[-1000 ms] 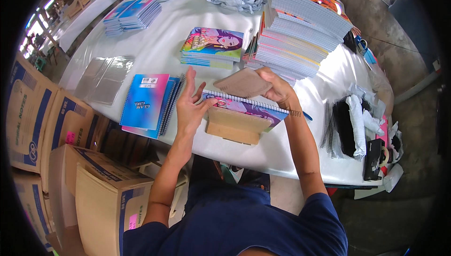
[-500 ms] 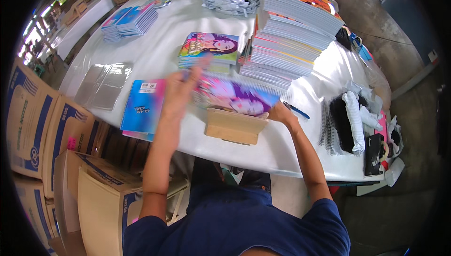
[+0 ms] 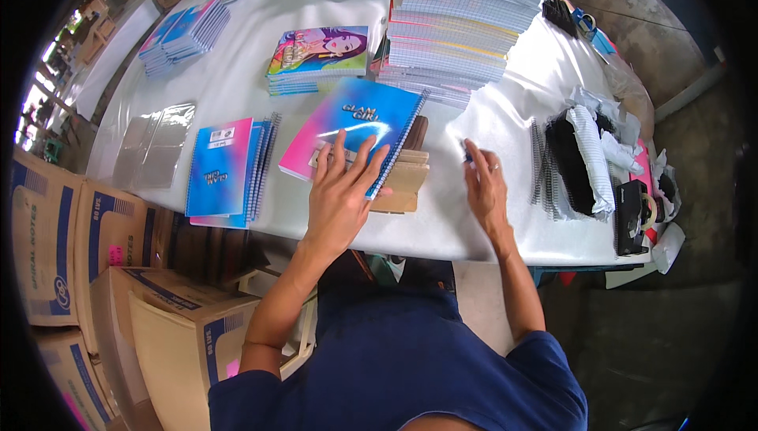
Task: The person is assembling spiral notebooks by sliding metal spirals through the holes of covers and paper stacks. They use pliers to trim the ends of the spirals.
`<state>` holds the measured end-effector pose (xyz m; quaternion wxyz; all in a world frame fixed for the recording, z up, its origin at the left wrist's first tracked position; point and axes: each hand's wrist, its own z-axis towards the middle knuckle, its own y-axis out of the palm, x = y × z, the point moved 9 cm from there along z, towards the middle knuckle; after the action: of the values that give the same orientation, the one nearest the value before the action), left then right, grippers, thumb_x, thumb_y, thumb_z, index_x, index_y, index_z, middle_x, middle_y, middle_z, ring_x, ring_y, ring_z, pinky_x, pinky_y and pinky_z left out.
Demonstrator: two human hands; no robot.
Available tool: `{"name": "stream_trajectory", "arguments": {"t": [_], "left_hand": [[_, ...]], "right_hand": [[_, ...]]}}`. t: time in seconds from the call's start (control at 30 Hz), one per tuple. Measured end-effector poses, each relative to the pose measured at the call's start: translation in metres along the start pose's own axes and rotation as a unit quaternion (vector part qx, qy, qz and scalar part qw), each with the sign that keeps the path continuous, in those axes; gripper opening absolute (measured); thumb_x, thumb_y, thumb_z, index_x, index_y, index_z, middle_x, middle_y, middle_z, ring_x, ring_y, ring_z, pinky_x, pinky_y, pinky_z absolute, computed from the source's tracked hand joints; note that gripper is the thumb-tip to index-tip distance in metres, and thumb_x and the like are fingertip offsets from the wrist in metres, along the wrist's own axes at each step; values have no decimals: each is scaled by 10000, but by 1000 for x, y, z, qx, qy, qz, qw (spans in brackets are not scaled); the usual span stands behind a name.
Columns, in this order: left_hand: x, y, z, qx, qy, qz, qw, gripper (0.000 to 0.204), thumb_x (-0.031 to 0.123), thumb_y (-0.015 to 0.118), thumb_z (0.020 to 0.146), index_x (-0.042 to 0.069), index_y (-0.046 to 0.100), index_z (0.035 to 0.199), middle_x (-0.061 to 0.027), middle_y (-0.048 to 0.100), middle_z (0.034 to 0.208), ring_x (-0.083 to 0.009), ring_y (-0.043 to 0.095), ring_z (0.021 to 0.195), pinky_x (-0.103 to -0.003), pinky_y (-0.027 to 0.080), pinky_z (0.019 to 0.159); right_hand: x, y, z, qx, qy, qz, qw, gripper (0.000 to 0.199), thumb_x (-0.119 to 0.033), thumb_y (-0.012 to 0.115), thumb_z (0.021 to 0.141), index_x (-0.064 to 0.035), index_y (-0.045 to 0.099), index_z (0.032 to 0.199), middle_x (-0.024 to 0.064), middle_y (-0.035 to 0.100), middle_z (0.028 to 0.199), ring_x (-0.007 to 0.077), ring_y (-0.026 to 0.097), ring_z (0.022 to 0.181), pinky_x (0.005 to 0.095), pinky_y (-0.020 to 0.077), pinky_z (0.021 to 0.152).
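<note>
A spiral notebook (image 3: 355, 119) with a blue and pink cover lies slanted over a small cardboard stand (image 3: 403, 190). My left hand (image 3: 343, 198) grips its lower edge, the fingers spread on the cover and the thumb tip showing beyond the spiral. To the right, my right hand (image 3: 485, 190) is at the table top, its fingertips closed on a dark blue pen (image 3: 467, 151) that they mostly cover. Left of my left hand lies a small pile of similar notebooks (image 3: 221, 166). Beyond the held one sits a stack with a colourful illustrated cover (image 3: 320, 48).
A tall notebook stack (image 3: 450, 36) rises at the back. Black and white spiral coils (image 3: 580, 166) lie at the right beside a black tape dispenser (image 3: 630, 218). Clear plastic sheets (image 3: 154, 146) and more notebooks (image 3: 185, 32) are on the left. Cartons (image 3: 47, 233) stand below left.
The notebook has turned from its illustrated side to its blue and pink side over the stand. My right hand has left the notebook and moved to the pen. The view has shifted.
</note>
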<state>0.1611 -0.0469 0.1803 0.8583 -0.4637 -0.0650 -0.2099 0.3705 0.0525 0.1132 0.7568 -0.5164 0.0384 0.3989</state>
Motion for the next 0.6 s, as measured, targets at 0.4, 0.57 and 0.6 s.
{"name": "stream_trajectory", "arguments": {"t": [0.4,0.57,0.6], "left_hand": [[5,3,5,11,-7,63,998,642,72,724,748,95,519,1356,-50,530,1386,-431,433,1291,-545,334,1035],[2,0,5,27,-15,42,999,611,79,728,746,84,546,1329,-51,558,1357,-416,455,1279,-531,347,1027],[2,0,5,27,-16,36,999,605,79,728,747,82,550,1324,-50,563,1351,-411,457,1278,-527,350,1026]], "right_hand": [[-133,-20,-15,-2,-175,161,971,398,-2,740,719,-43,666,1107,117,606,1029,287,600,911,391,497,763],[-135,-21,-11,-15,-172,162,971,369,3,727,744,-48,668,1104,126,608,1021,286,602,903,383,498,755],[-134,-22,-11,-17,-168,168,971,353,5,719,758,-47,668,1103,131,612,1012,284,604,898,382,498,752]]}}
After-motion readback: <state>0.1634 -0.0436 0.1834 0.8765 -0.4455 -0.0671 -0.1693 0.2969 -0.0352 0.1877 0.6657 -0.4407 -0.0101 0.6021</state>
